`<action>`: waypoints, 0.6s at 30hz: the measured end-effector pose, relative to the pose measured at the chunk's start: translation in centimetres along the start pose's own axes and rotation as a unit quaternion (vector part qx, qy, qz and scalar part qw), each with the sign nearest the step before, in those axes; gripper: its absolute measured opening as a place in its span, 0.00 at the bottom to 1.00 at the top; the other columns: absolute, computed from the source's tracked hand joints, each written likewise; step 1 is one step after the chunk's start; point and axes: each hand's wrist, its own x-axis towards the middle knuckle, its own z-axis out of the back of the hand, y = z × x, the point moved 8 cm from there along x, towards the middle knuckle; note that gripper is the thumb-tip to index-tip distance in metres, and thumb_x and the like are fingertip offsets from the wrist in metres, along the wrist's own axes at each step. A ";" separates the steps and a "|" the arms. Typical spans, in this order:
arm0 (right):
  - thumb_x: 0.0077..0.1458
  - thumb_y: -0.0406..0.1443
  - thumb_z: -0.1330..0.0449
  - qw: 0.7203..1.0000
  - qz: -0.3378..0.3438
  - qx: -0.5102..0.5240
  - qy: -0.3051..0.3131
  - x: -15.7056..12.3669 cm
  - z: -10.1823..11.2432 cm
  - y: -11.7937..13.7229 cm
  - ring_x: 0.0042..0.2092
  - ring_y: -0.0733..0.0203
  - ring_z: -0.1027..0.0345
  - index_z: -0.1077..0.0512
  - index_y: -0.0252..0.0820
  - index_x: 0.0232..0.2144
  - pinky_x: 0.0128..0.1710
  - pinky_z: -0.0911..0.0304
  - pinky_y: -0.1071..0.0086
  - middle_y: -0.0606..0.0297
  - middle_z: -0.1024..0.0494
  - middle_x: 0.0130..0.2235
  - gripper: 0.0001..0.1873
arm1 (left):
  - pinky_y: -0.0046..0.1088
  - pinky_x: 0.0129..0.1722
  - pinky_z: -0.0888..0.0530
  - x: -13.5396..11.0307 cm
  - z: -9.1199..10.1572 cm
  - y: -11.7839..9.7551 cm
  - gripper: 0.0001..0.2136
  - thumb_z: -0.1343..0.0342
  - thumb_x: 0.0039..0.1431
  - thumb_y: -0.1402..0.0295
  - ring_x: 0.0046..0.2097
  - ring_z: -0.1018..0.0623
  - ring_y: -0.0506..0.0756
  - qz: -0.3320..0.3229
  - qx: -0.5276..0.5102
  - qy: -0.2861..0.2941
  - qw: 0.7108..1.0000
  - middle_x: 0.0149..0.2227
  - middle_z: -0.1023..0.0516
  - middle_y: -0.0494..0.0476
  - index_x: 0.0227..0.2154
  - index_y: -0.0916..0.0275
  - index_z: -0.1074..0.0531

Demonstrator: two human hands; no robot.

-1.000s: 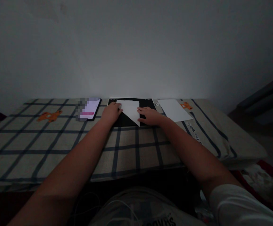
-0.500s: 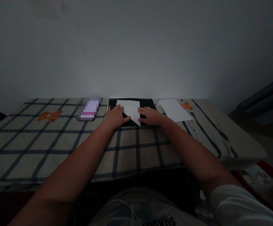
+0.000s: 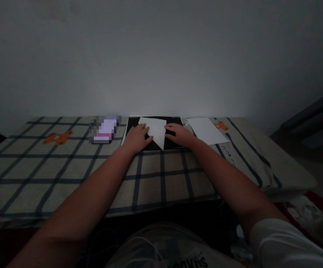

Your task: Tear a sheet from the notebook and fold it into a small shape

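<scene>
A folded white sheet of paper [image 3: 156, 130] lies on a black board [image 3: 175, 143] with small holes along its far edge. The sheet has a slanted left edge and a pointed corner toward me. My left hand [image 3: 138, 137] rests over its left side, fingers spread and fingertips on the paper. At the right edge of the sheet is my right hand [image 3: 179, 134], its fingers stretched out and apart, with the fingertips touching or just beside the paper. The part of the sheet under my left fingers is hidden.
A second white sheet [image 3: 207, 131] lies to the right on the checked tablecloth [image 3: 161, 178]. To the left is a phone [image 3: 105, 130], blurred by pixels. A wall [image 3: 161, 67] stands behind the table. A red container [image 3: 317, 212] with crumpled white stuff is below at the right.
The folded sheet has turned slightly, its near point shifting a little left. My right hand has moved slightly right; my left hand stays almost in place.
</scene>
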 end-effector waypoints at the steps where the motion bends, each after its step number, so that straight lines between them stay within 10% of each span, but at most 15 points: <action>1: 0.63 0.39 0.45 1.000 -0.002 0.008 -0.012 0.1 0.3 -0.1 0.59 0.54 0.36 0.30 0.37 0.57 0.60 0.40 0.59 0.53 0.28 0.58 0.23 | 0.43 0.65 0.43 0.0 0.0 -0.1 0.26 0.54 0.66 0.56 0.66 0.38 0.62 -0.011 -0.005 -0.004 1.000 0.65 0.37 0.67 0.60 0.66 0.35; 18: 0.61 0.45 0.43 0.997 0.072 -0.012 0.031 -0.2 -1.3 1.2 0.59 0.51 0.37 0.26 0.42 0.53 0.57 0.40 0.55 0.54 0.27 0.57 0.22 | 0.44 0.66 0.47 -0.1 -0.5 -1.0 0.28 0.56 0.67 0.53 0.69 0.45 0.61 -0.030 -0.017 0.012 0.999 0.69 0.44 0.65 0.65 0.65 0.42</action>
